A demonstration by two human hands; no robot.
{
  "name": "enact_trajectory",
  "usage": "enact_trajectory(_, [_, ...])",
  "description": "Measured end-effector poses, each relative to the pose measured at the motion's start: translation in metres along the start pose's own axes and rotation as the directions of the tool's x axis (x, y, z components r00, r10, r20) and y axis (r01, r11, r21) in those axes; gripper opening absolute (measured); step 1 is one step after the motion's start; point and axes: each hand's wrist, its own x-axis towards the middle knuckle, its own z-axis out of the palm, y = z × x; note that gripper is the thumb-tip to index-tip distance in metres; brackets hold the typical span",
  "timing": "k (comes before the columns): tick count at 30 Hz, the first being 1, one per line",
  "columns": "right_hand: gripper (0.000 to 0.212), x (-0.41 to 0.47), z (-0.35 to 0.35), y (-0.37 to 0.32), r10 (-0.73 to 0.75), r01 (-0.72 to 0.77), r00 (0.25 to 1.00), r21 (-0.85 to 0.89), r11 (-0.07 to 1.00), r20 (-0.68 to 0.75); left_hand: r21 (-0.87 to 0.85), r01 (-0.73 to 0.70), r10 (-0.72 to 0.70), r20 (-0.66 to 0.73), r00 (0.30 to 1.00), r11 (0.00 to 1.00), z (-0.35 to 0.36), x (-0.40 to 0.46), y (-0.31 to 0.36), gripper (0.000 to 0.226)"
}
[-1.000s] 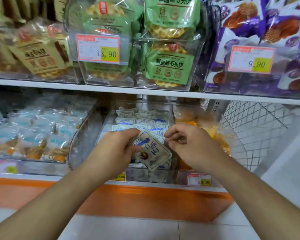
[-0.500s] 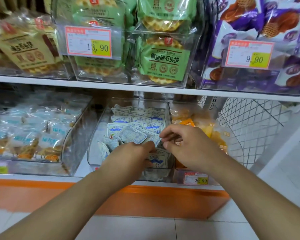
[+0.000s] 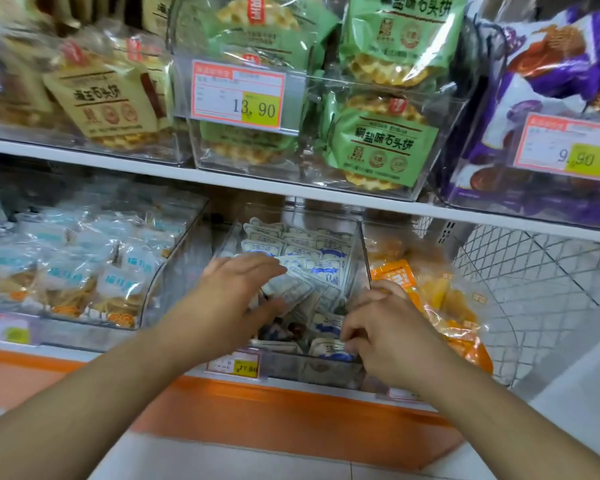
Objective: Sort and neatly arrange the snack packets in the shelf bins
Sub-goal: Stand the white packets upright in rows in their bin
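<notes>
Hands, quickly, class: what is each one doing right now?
Left hand: open, fingers spread over the white-and-blue packets in the clear bin.
Right hand: fingers curled, pinching a packet at the bin's front.

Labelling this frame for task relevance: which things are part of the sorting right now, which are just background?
In play:
- left hand, fingers spread over the packets
- right hand, fingers curled at the front packets
- white-and-blue snack packets
- clear middle bin

Background:
- orange packets, next bin right
- green waffle-biscuit packs, upper shelf
- 13.90 price tag
- purple bags
- wire basket
</notes>
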Motion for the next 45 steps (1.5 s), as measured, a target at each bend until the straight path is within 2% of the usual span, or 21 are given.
enact_trajectory(4, [0.01,0.007,-0.012,0.0,0.018,-0.017,1.0,-0.033,0.999,0.017,-0.086,0.178,-0.175,0.049,0.983,0.98,-0.008,-0.009,-0.026,0.079])
enact_trajectory(7, [0.017,0.029,-0.021,-0.015,0.091,-0.078,0.991,0.126,0.989,-0.102,-0.133,0.255,-0.245,0.082,0.966,0.958,-0.005,-0.013,-0.032,0.095])
enact_trajectory(9, [0.023,0.057,-0.018,-0.026,0.124,-0.101,0.986,0.197,0.975,-0.111,-0.174,0.295,-0.28,0.103,0.954,0.94,-0.008,-0.014,-0.034,0.099])
enact_trajectory(11, [0.041,0.087,-0.008,-0.036,0.165,-0.157,0.986,0.226,0.961,-0.017,-0.223,0.331,-0.303,0.152,0.941,0.917,-0.014,-0.016,-0.037,0.095])
enact_trajectory(13, [0.069,0.111,0.004,-0.044,0.227,-0.252,0.965,0.223,0.942,0.131,-0.262,0.326,-0.285,0.182,0.941,0.908,-0.017,-0.021,-0.042,0.092])
enact_trajectory(15, [0.08,0.124,0.016,-0.05,0.288,-0.319,0.94,0.177,0.931,0.183,-0.255,0.316,-0.273,0.19,0.943,0.914,-0.018,-0.025,-0.048,0.096])
enact_trajectory(17, [0.07,0.131,0.023,-0.052,0.33,-0.355,0.93,0.156,0.922,0.164,-0.256,0.34,-0.292,0.208,0.934,0.905,-0.018,-0.028,-0.051,0.097])
enact_trajectory(20, [0.055,0.13,0.021,-0.049,0.337,-0.364,0.931,0.294,0.884,0.14,-0.252,0.345,-0.297,0.211,0.931,0.904,-0.02,-0.026,-0.049,0.094])
enact_trajectory(26, [0.075,0.101,-0.004,-0.039,0.377,-0.322,0.923,0.394,0.861,-0.071,-0.198,0.344,-0.307,0.199,0.931,0.918,-0.02,-0.021,-0.04,0.081])
enact_trajectory(29, [0.054,0.083,-0.014,-0.036,0.378,-0.27,0.91,0.448,0.852,-0.17,-0.192,0.312,-0.295,0.11,0.949,0.931,-0.023,-0.019,-0.033,0.067])
enact_trajectory(32, [0.033,0.065,-0.02,-0.036,0.304,-0.138,0.909,0.48,0.866,-0.287,-0.243,0.332,-0.333,0.036,0.942,0.912,-0.032,-0.016,-0.019,0.039])
enact_trajectory(34, [0.029,0.055,-0.022,-0.038,0.178,0.022,0.909,0.472,0.881,-0.376,-0.344,0.389,-0.423,-0.026,0.906,0.854,-0.039,-0.012,-0.008,0.027])
enact_trajectory(36, [0.034,0.045,-0.022,-0.042,-0.016,0.223,0.876,0.374,0.9,-0.483,-0.458,0.385,-0.47,-0.084,0.879,0.801,-0.048,-0.009,0.007,0.038])
enact_trajectory(37, [0.035,0.041,-0.024,-0.045,-0.106,0.3,0.845,0.302,0.905,-0.524,-0.582,0.397,-0.507,-0.03,0.861,0.709,-0.052,-0.008,0.016,0.042])
enact_trajectory(38, [0.035,0.037,-0.027,-0.047,-0.181,0.355,0.809,0.219,0.909,-0.559,-0.73,0.439,-0.541,0.113,0.833,0.524,-0.056,-0.007,0.026,0.044])
enact_trajectory(39, [0.038,0.033,-0.03,-0.05,-0.237,0.386,0.778,0.145,0.911,-0.582,-0.82,0.491,-0.512,0.298,0.806,0.294,-0.059,-0.007,0.034,0.043])
enact_trajectory(40, [0.044,0.029,-0.033,-0.05,-0.264,0.392,0.763,0.097,0.915,-0.589,-0.843,0.525,-0.433,0.434,0.79,0.114,-0.063,-0.009,0.041,0.041])
enact_trajectory(41, [0.053,0.024,-0.035,-0.05,-0.274,0.381,0.77,0.07,0.922,-0.576,-0.847,0.53,-0.347,0.488,0.801,0.033,-0.062,-0.011,0.043,0.04])
enact_trajectory(42, [0.064,0.019,-0.036,-0.047,-0.271,0.357,0.796,0.058,0.932,-0.541,-0.854,0.521,-0.297,0.492,0.819,0.022,-0.06,-0.013,0.043,0.038])
enact_trajectory(43, [0.077,0.014,-0.038,-0.043,-0.238,0.305,0.843,0.064,0.95,-0.483,-0.863,0.501,-0.281,0.468,0.838,0.059,-0.059,-0.014,0.042,0.034])
enact_trajectory(45, [0.093,0.005,-0.037,-0.033,-0.087,0.151,0.935,0.162,0.975,-0.345,-0.877,0.465,-0.318,0.409,0.855,0.123,-0.056,-0.015,0.041,0.026])
